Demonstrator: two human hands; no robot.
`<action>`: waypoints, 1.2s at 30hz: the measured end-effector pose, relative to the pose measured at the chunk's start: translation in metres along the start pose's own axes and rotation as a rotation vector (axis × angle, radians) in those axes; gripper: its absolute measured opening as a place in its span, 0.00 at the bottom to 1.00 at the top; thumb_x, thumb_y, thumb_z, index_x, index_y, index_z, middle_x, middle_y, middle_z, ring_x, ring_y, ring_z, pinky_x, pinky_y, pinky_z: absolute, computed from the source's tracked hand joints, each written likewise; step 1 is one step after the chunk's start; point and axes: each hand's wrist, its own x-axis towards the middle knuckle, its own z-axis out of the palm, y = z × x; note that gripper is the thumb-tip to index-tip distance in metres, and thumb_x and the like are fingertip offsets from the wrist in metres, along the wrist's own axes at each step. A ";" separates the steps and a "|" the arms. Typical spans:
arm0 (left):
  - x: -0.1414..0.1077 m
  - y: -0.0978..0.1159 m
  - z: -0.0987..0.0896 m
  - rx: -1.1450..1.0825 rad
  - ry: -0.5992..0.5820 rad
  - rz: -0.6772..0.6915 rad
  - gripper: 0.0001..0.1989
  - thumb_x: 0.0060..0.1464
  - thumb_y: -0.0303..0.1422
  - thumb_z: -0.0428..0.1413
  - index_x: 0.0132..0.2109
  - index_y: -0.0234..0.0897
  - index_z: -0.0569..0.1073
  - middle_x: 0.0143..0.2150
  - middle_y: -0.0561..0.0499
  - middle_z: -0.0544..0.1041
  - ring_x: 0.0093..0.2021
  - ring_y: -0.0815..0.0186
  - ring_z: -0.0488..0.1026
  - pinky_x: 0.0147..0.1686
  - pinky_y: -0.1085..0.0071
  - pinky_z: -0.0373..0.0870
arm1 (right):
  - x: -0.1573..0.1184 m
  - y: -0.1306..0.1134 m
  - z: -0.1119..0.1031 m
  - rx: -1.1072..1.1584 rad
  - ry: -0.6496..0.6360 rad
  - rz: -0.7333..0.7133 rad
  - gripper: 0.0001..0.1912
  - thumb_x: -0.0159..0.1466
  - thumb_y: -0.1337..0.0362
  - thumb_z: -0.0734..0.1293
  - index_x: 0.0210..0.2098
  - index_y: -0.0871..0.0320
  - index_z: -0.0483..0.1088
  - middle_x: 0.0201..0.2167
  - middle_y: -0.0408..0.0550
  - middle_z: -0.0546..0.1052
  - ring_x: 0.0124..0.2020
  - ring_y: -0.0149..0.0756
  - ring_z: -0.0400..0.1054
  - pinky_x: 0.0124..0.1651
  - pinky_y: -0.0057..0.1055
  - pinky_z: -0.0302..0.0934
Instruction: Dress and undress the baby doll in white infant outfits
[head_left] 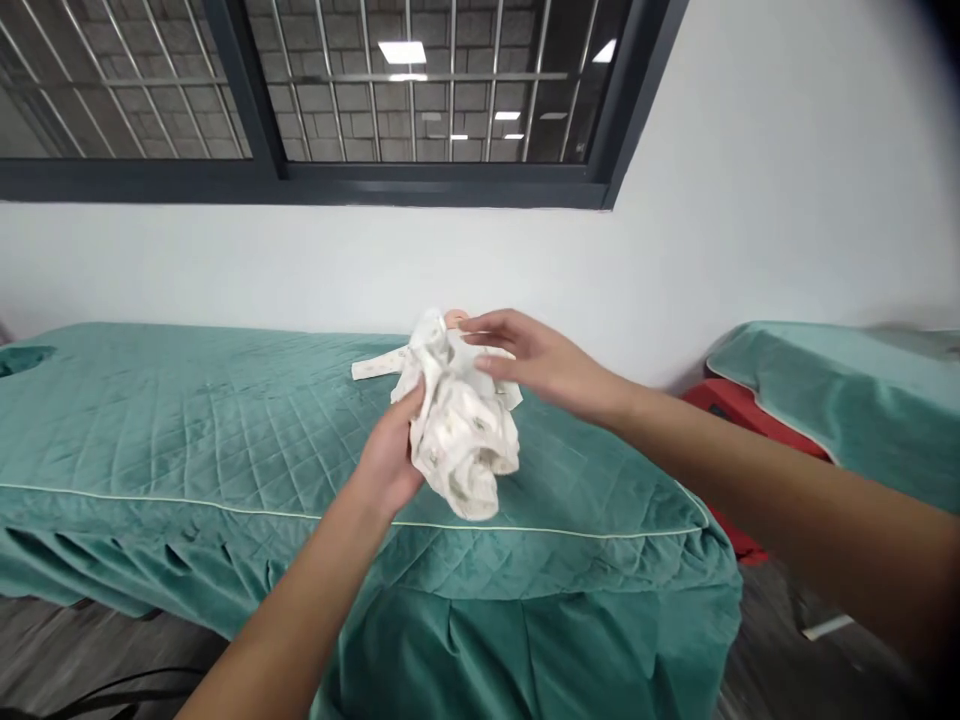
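The left hand [391,455] grips a crumpled white patterned cloth [466,425]; the right hand [536,362], fingers parted, is at its upper side. Held above the green quilted velvet bedcover [225,430], it should handle light, limp and soft, best gripped by gathered folds.

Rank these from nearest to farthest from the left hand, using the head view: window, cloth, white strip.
1. Cloth: held in the left hand.
2. White strip: just beyond the hand, by the cloth.
3. Window: farthest, in the wall behind the bed.
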 end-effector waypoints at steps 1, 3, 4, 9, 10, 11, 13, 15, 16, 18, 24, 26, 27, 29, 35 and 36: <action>0.001 0.010 0.003 -0.003 -0.020 0.007 0.21 0.60 0.44 0.55 0.55 0.36 0.73 0.47 0.45 0.81 0.48 0.56 0.79 0.49 0.61 0.75 | -0.004 -0.002 0.005 -0.087 -0.053 -0.020 0.21 0.59 0.57 0.73 0.51 0.50 0.70 0.58 0.48 0.70 0.60 0.44 0.65 0.62 0.48 0.62; 0.001 0.027 0.008 0.028 -0.058 0.034 0.22 0.62 0.46 0.52 0.55 0.36 0.73 0.47 0.44 0.80 0.49 0.54 0.78 0.49 0.60 0.75 | -0.011 -0.008 0.014 -0.225 -0.123 -0.085 0.27 0.58 0.55 0.74 0.56 0.47 0.68 0.61 0.47 0.67 0.61 0.46 0.63 0.63 0.48 0.61; 0.000 0.034 0.010 0.052 -0.076 0.051 0.23 0.62 0.47 0.51 0.55 0.36 0.73 0.47 0.44 0.80 0.49 0.54 0.78 0.49 0.59 0.75 | -0.014 -0.012 0.018 -0.282 -0.138 -0.129 0.30 0.57 0.55 0.75 0.57 0.46 0.67 0.63 0.46 0.66 0.62 0.47 0.62 0.64 0.48 0.60; -0.005 0.054 0.014 0.159 -0.161 0.089 0.24 0.64 0.48 0.48 0.56 0.36 0.72 0.47 0.43 0.80 0.48 0.54 0.78 0.48 0.58 0.75 | -0.016 -0.023 0.021 -0.496 -0.093 -0.299 0.20 0.62 0.64 0.68 0.54 0.48 0.71 0.57 0.46 0.72 0.59 0.44 0.63 0.62 0.45 0.59; -0.006 0.057 0.014 0.199 -0.185 0.084 0.23 0.64 0.48 0.48 0.55 0.37 0.72 0.46 0.44 0.80 0.47 0.55 0.78 0.47 0.59 0.75 | -0.014 -0.024 0.019 -0.510 -0.060 -0.284 0.17 0.63 0.66 0.66 0.52 0.49 0.72 0.53 0.46 0.74 0.56 0.43 0.66 0.60 0.44 0.60; -0.007 0.061 0.014 0.265 -0.198 0.075 0.23 0.63 0.48 0.49 0.54 0.37 0.73 0.44 0.44 0.80 0.45 0.55 0.78 0.45 0.60 0.75 | -0.010 -0.024 0.017 -0.507 -0.026 -0.253 0.16 0.63 0.67 0.64 0.49 0.50 0.73 0.50 0.45 0.75 0.53 0.42 0.68 0.56 0.42 0.62; -0.010 0.069 0.013 0.500 -0.145 0.054 0.21 0.61 0.48 0.53 0.48 0.35 0.77 0.38 0.44 0.80 0.38 0.57 0.77 0.38 0.64 0.74 | -0.001 -0.026 0.012 -0.455 0.037 -0.165 0.12 0.63 0.66 0.63 0.44 0.52 0.75 0.45 0.45 0.77 0.46 0.41 0.70 0.50 0.39 0.64; -0.016 0.080 0.014 0.786 0.022 0.120 0.20 0.58 0.48 0.56 0.40 0.34 0.78 0.32 0.46 0.79 0.34 0.59 0.75 0.33 0.67 0.72 | 0.010 -0.029 0.008 -0.351 0.090 -0.068 0.08 0.62 0.63 0.66 0.40 0.54 0.75 0.38 0.45 0.78 0.40 0.40 0.70 0.43 0.36 0.64; -0.020 0.086 0.016 0.895 0.113 0.222 0.20 0.57 0.48 0.57 0.39 0.34 0.78 0.33 0.46 0.78 0.35 0.59 0.75 0.33 0.68 0.72 | 0.016 -0.033 0.007 -0.283 0.110 -0.020 0.07 0.61 0.61 0.67 0.37 0.55 0.75 0.35 0.45 0.78 0.37 0.39 0.70 0.40 0.35 0.64; -0.029 0.098 0.023 1.007 0.193 0.522 0.18 0.58 0.46 0.58 0.46 0.37 0.77 0.41 0.47 0.78 0.44 0.58 0.75 0.39 0.68 0.73 | 0.025 -0.041 0.006 -0.126 0.115 0.062 0.07 0.59 0.58 0.71 0.34 0.55 0.75 0.30 0.46 0.77 0.32 0.38 0.69 0.34 0.33 0.63; -0.037 0.113 0.049 1.287 -0.091 0.895 0.21 0.56 0.36 0.60 0.57 0.44 0.70 0.57 0.48 0.70 0.60 0.55 0.66 0.58 0.59 0.67 | 0.041 -0.062 0.008 0.188 -0.089 0.162 0.15 0.57 0.52 0.74 0.31 0.57 0.74 0.30 0.48 0.78 0.29 0.36 0.70 0.32 0.34 0.66; -0.030 0.112 0.048 1.376 -0.049 0.942 0.17 0.57 0.33 0.58 0.54 0.42 0.73 0.54 0.48 0.71 0.57 0.57 0.68 0.57 0.59 0.67 | 0.042 -0.061 0.006 0.231 -0.118 0.180 0.15 0.57 0.51 0.75 0.32 0.57 0.75 0.31 0.48 0.78 0.30 0.36 0.71 0.33 0.33 0.67; -0.025 0.111 0.045 1.405 -0.009 0.957 0.15 0.58 0.32 0.57 0.52 0.41 0.73 0.52 0.48 0.72 0.54 0.58 0.69 0.55 0.60 0.68 | 0.042 -0.059 0.003 0.250 -0.126 0.184 0.15 0.57 0.52 0.75 0.34 0.57 0.75 0.33 0.48 0.79 0.31 0.36 0.72 0.34 0.33 0.68; -0.016 0.109 0.039 1.452 0.050 0.937 0.12 0.58 0.31 0.55 0.49 0.40 0.74 0.47 0.49 0.75 0.49 0.60 0.70 0.52 0.62 0.68 | 0.040 -0.053 -0.003 0.283 -0.141 0.184 0.15 0.58 0.53 0.75 0.38 0.56 0.76 0.37 0.48 0.80 0.35 0.36 0.73 0.37 0.32 0.69; 0.000 0.103 0.030 1.131 0.085 0.704 0.05 0.57 0.32 0.56 0.40 0.37 0.74 0.36 0.52 0.76 0.36 0.65 0.72 0.41 0.68 0.69 | 0.035 -0.037 -0.028 0.144 -0.195 0.177 0.15 0.61 0.53 0.72 0.43 0.53 0.77 0.42 0.48 0.80 0.39 0.37 0.74 0.40 0.33 0.68; 0.003 0.102 0.030 1.010 0.072 0.678 0.05 0.56 0.32 0.57 0.41 0.37 0.73 0.34 0.52 0.75 0.35 0.66 0.72 0.38 0.69 0.68 | 0.035 -0.035 -0.033 0.071 -0.206 0.178 0.15 0.61 0.51 0.71 0.42 0.53 0.77 0.41 0.48 0.80 0.38 0.37 0.73 0.39 0.34 0.68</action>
